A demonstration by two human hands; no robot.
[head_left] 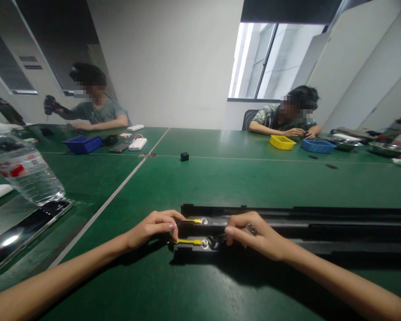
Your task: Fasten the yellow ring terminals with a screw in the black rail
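Note:
A small wrench [215, 240] is pinched in my right hand [254, 232]. One end of it shows above my fingers, and the other lies beside the nut [205, 243] on the nearer yellow cable lug. My left hand [160, 226] is closed at the left end of the long black metal channels [287, 232], its fingertips on the nearer yellow cable [187, 241]. A farther yellow cable [193, 221] runs from by my left fingers to a second nut [203, 221]. My fingers partly hide the cables' left ends.
On the left, a water bottle [30, 169] stands behind a phone [26, 236]. A small black block [185, 156] sits mid-table. Blue [82, 145], yellow [282, 142] and light-blue [317, 146] bins stand farther back. Two people [98, 111] sit across the green table [137, 187], one holding a power drill [49, 105].

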